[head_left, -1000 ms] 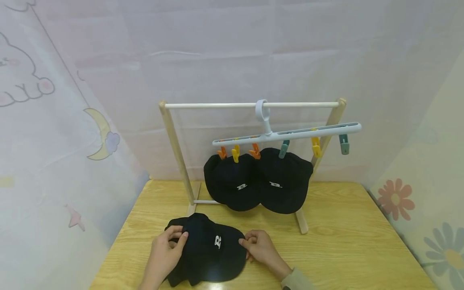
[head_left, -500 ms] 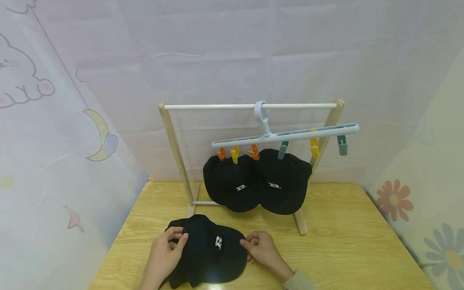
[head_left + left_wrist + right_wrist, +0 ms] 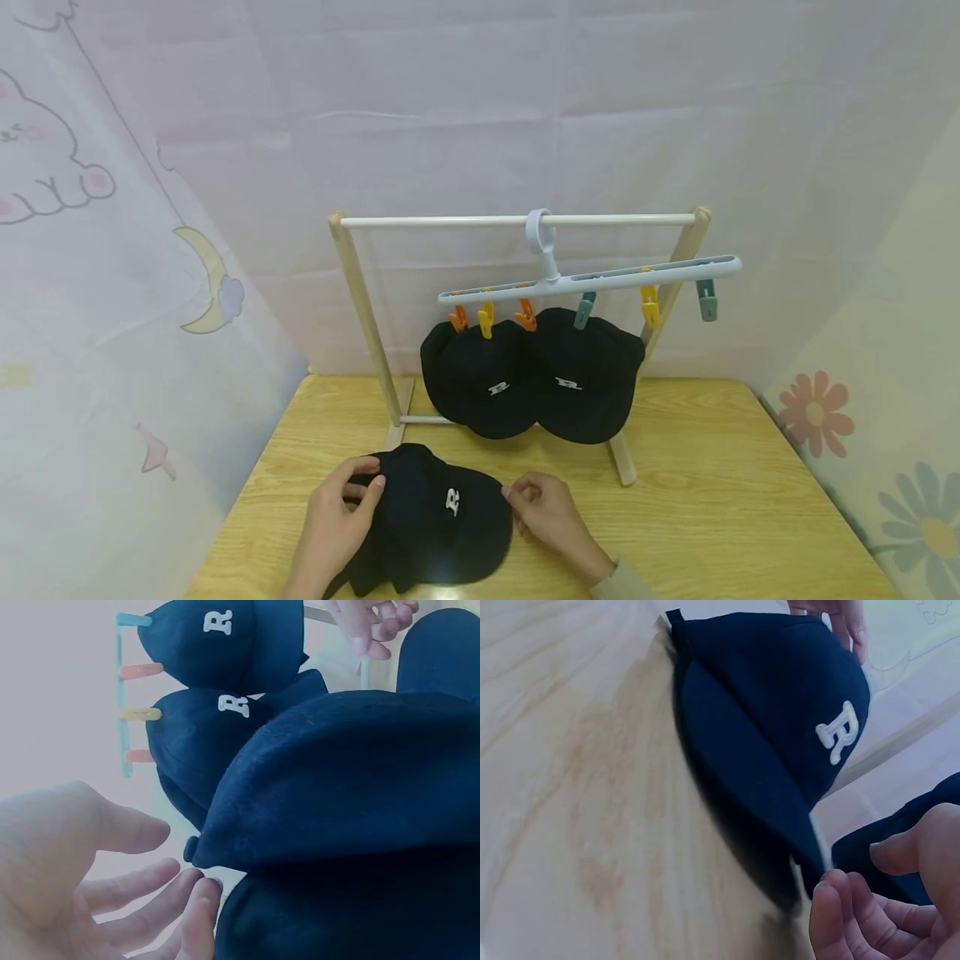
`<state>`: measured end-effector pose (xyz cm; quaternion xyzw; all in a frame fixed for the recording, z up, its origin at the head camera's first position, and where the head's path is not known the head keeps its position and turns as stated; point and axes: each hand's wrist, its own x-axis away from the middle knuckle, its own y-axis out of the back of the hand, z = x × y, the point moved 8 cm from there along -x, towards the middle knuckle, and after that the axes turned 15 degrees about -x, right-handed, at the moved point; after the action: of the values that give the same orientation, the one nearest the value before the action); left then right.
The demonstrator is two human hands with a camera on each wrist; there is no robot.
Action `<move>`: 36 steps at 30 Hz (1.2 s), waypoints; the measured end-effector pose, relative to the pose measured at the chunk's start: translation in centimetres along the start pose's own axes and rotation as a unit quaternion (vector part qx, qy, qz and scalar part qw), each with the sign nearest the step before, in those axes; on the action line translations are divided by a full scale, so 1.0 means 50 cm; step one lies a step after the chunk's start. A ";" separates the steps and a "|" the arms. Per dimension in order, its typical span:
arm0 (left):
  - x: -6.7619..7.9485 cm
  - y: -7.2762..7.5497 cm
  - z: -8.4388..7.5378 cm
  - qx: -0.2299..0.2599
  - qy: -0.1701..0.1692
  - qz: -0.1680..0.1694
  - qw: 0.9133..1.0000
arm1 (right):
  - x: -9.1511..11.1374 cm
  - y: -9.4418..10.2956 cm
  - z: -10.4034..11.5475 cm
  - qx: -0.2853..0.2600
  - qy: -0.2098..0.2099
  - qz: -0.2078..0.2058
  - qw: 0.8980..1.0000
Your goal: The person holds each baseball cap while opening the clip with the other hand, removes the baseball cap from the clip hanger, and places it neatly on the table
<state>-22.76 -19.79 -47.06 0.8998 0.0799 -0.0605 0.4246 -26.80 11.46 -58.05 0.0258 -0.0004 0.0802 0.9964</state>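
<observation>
Pale backdrop w/ bear dwg & yel. moon on L, red flwr & gray-blue flwr on R.

Eased the left hand slightly up and leftward over the lower black baseball cap; shifted the right hand slightly outward at its brim.

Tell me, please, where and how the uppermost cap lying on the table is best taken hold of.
The uppermost cap is probably best pinched by the front edge of its brim, coming from the person's right. The thin brim points that way, jutting out past the rounded crown, and the right wrist view shows a narrow gap beneath its tip.
</observation>
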 end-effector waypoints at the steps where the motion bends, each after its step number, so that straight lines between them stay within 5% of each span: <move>1: 0.000 0.001 -0.002 -0.001 -0.001 -0.001 1.000 | 0.001 0.002 0.004 -0.003 -0.001 -0.003 1.000; 14: -0.018 0.017 -0.047 -0.025 -0.052 -0.035 0.998 | 0.018 0.025 0.085 -0.022 0.016 -0.023 0.999; 36: -0.046 0.010 -0.113 0.002 -0.095 -0.023 0.995 | 0.031 0.071 0.186 -0.047 0.071 -0.046 0.995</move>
<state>-24.66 -15.94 -42.69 0.8889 0.0593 -0.1558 0.4266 -25.80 14.70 -48.55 -0.0264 0.0679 0.0358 0.9967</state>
